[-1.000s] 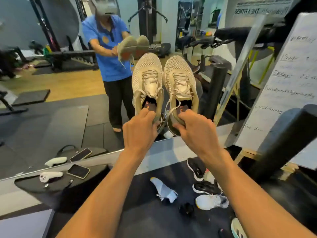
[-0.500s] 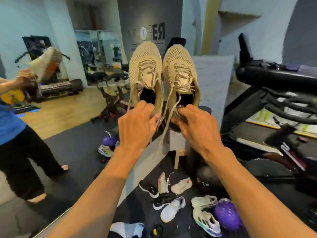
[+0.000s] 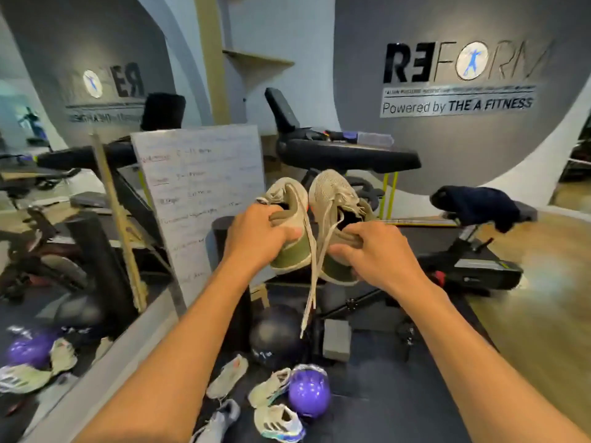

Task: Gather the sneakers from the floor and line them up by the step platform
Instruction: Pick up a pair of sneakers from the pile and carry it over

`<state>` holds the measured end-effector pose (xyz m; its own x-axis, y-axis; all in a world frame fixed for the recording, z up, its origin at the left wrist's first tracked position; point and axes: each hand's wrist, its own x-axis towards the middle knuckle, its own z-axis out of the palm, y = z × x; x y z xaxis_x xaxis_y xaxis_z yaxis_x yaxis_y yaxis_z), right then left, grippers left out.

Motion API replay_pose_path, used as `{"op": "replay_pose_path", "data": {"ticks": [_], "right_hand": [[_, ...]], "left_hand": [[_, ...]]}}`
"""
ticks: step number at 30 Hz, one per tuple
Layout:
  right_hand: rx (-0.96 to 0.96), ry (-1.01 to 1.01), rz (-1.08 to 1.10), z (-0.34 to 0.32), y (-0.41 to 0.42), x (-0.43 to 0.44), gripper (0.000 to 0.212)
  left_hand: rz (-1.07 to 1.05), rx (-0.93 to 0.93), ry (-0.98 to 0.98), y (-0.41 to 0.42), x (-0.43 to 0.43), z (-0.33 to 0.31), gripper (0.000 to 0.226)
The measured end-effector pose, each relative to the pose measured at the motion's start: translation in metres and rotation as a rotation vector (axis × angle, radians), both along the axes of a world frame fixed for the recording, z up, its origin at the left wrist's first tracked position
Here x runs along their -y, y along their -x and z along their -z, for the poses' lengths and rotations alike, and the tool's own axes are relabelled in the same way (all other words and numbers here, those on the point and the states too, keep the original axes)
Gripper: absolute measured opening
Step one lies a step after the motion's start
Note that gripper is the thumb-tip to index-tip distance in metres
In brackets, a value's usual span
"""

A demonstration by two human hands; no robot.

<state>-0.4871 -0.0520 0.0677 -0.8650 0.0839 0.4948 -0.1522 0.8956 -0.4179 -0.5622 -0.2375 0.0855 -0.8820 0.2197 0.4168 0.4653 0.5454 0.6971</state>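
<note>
I hold a pair of beige knit sneakers in front of me at chest height. My left hand grips the left beige sneaker by its heel, and my right hand grips the right beige sneaker the same way. Loose laces hang down between them. On the dark floor below lie several more sneakers: a beige one, a pale one, a white one with coloured trim and a grey one.
A purple ball and a dark ball rest among the shoes, beside a grey block. A handwritten whiteboard leans on the left mirror wall. A treadmill stands ahead; wooden floor lies right.
My view has swung right, away from the mirror toward the logo wall. The held pair has tipped from toes-up to tilted forward and lower. Both hands keep their grip.
</note>
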Motion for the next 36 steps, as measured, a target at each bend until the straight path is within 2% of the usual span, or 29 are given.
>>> {"op": "replay_pose_path", "data": {"ticks": [6, 9, 11, 14, 19, 23, 29, 34, 36], "right_hand": [[0.210, -0.079, 0.215, 0.003, -0.031, -0.139, 0.029], [0.282, -0.063, 0.325, 0.006, -0.046, -0.202, 0.018], [0.314, -0.046, 0.399, 0.012, -0.052, -0.239, 0.020], [0.370, -0.036, 0.519, 0.028, -0.059, -0.296, 0.021], [0.500, 0.039, 0.668, 0.055, -0.064, -0.390, 0.026], [0.590, 0.151, 0.781, 0.061, -0.069, -0.458, 0.024], [0.602, 0.392, 0.959, 0.072, -0.083, -0.557, 0.018], [0.582, 0.495, 1.044, 0.084, -0.102, -0.650, 0.018], [0.552, 0.514, 1.065, 0.089, -0.112, -0.693, 0.022]], "left_hand": [[0.060, -0.160, 0.416, -0.020, -0.176, 0.022, 0.027], [0.165, -0.260, 0.544, -0.028, -0.254, 0.038, 0.016], [0.237, -0.317, 0.602, -0.031, -0.304, 0.049, 0.024], [0.352, -0.346, 0.639, -0.031, -0.375, 0.066, 0.031], [0.574, -0.282, 0.633, -0.018, -0.489, 0.087, 0.039], [0.755, -0.243, 0.613, -0.009, -0.578, 0.093, 0.032], [0.987, -0.258, 0.615, -0.012, -0.706, 0.102, 0.034], [1.177, -0.153, 0.673, -0.018, -0.815, 0.118, 0.013], [1.262, -0.111, 0.703, -0.022, -0.865, 0.123, 0.016]]}}
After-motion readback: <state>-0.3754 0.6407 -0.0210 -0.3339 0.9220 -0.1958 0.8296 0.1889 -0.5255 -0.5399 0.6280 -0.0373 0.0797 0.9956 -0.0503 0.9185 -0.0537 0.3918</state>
